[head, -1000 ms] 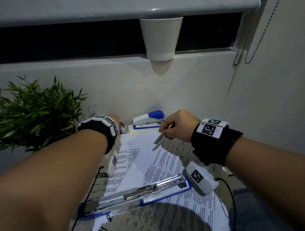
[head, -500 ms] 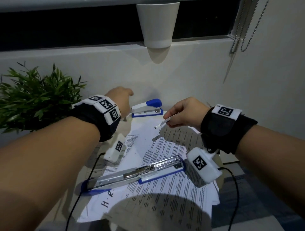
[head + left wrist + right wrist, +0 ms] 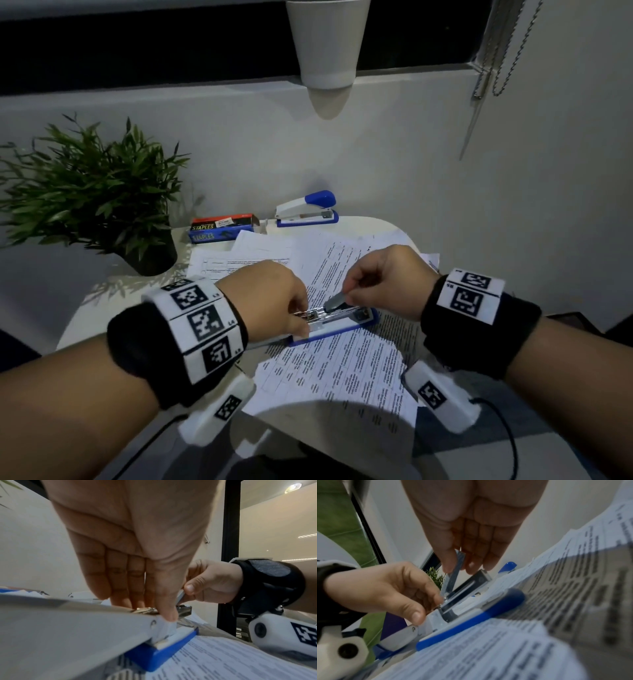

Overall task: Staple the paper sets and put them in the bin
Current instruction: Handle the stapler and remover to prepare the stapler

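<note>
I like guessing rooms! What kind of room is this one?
Probably an office or study corner: printed papers cover a small white table with two staplers, one opened and one closed, staple boxes and a potted plant.

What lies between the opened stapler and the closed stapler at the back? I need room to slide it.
In the head view, only loose printed papers cover the stretch between the opened stapler and the closed stapler.

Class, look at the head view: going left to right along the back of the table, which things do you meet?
potted plant → staple boxes → closed stapler
</note>
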